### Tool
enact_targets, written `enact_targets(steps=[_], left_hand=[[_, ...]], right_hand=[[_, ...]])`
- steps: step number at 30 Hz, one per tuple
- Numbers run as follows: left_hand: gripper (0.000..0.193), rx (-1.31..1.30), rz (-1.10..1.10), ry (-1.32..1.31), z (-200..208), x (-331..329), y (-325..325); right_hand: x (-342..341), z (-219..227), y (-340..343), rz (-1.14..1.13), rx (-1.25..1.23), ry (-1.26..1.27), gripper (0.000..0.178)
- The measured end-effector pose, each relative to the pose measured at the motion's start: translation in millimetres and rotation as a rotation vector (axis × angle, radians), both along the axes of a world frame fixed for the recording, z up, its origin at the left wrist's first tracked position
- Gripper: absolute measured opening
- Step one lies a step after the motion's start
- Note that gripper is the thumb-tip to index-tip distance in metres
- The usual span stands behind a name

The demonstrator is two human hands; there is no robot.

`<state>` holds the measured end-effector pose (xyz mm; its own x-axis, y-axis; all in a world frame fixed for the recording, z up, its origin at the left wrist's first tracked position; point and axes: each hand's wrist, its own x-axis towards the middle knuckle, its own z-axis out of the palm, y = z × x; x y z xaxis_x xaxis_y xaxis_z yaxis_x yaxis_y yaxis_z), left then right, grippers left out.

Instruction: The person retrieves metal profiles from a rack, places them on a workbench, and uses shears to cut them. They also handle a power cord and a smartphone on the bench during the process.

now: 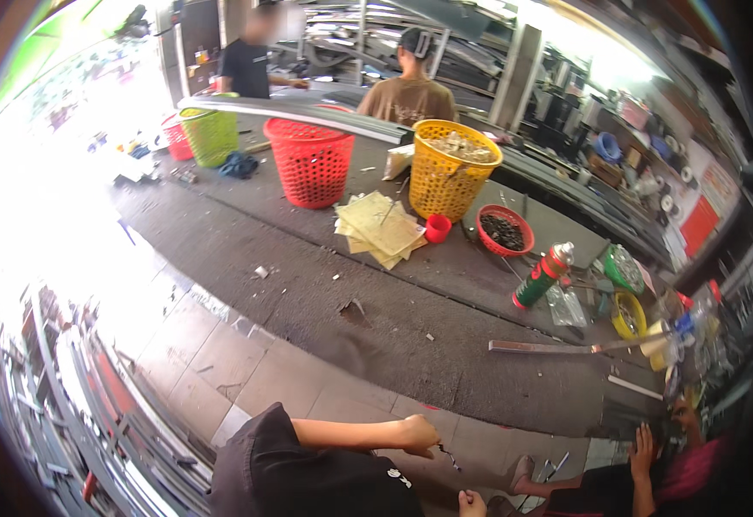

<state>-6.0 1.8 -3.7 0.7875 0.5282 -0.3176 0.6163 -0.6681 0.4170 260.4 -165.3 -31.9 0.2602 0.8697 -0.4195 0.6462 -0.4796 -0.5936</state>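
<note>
Black sleeve at the lower edge, bare forearm running out of it. Left hand (418, 433) is pinched together on a small thin dark metal piece (447, 455) that sticks out toward the right, low over the pale grey tiled floor (221, 362). Right hand (471, 502) sits just below it, curled into a fist and half cut off by the frame; cannot tell whether anything is inside it.

Judgement: a small-part handling step, with the piece held up between both hands. A next move would call for fine fingertip control, as the piece is slim and easy to drop.

A co-worker's hand (644, 448) rests close by on the right, so room there is tight. The tiles to the left are more open.

Further out:
- a dark worn work surface (376, 284), with a long flat metal bar (549, 347) near its right edge
- a green and red spray can (542, 276) lying tilted
- a stack of yellowish paper sheets (381, 226), touching a small red cup (437, 228)
- a red shallow bowl of dark bits (504, 231)

Behind these are a yellow mesh basket (454, 168) and a red mesh basket (312, 159). Two people stand beyond.
</note>
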Motion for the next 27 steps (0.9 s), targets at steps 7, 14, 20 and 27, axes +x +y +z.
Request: enact_targets(steps=[7, 14, 20, 27], left_hand=[[0.051, -0.083, 0.278, 0.274, -10, 14, -31], [0.048, -0.093, -0.122, 0.019, -35, 123, -57], [0.044, -0.333, -0.321, -0.058, -114, 153, -75], [0.047, -0.57, -0.691, 0.133, -218, 92, -62]], right_hand=[[51, 18, 35, 0.245, 0.025, 0.044, 0.051], [98, -18, -22, 0.181, -0.037, 0.006, 0.058], [72, -83, -52, 0.095, -0.081, 0.008, 0.049], [19, -104, -84, -0.019, -0.15, 0.215, 0.045]])
